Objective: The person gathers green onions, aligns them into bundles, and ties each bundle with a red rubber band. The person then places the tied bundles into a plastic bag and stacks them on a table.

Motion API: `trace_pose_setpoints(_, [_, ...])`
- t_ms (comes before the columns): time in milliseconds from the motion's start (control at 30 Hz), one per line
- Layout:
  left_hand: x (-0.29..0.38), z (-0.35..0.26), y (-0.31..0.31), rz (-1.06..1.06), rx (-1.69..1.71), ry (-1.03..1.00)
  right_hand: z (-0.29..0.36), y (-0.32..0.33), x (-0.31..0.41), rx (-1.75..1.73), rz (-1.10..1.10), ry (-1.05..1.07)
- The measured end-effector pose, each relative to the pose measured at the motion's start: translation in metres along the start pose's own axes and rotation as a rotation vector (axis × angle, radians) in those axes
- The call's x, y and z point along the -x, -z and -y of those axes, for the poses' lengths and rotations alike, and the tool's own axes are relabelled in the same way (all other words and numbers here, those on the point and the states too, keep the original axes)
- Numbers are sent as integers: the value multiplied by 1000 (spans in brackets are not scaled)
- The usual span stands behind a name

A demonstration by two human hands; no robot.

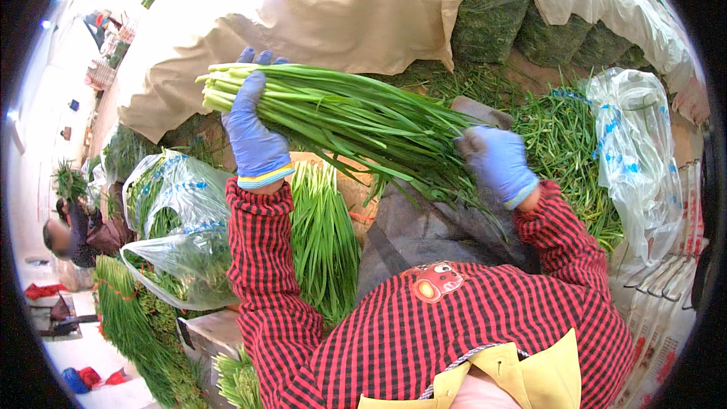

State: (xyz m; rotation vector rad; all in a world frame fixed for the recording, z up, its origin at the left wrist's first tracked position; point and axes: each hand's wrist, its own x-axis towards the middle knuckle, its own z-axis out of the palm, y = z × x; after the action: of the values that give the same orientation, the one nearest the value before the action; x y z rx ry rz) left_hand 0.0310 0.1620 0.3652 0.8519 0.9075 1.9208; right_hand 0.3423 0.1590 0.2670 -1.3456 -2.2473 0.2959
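My left hand [253,130], in a blue work glove, is closed around the pale stem end of a large bunch of green garlic chives [341,116]. The bunch lies level across the view, with its leaf tips to the right. At those tips is my right hand [494,159], also gloved and somewhat blurred; its fingers are partly hidden, so I cannot tell whether they grip the leaves. Below the held bunch, another bunch of chives [324,233] rests on a wooden board [355,193], beside my dark-covered lap.
Loose leaves [562,147] cover the ground at right, beside a clear plastic bag [636,153]. Filled bags [491,11] and a beige cloth [352,17] stand across the top. More bagged greens [182,227] and tied bunches [133,312] are at left, with another person [85,233] beyond.
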Motion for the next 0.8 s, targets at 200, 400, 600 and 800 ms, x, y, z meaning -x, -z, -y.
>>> trace_pose_setpoints(200, [10, 9, -31, 111, -25, -23, 53, 47, -46, -58, -394, 445])
trace_pose_setpoints(400, [11, -23, -26, 85, -103, -67, 59, 8, -57, -15, -57, 735])
trace_pose_setpoints(600, [-1, -43, 2, 24, -129, -90, -34, 19, -2, 591, 615, 201])
trace_pose_setpoints(800, [0, -34, -31, 221, -191, -138, -1, 78, -53, -71, 43, 267])
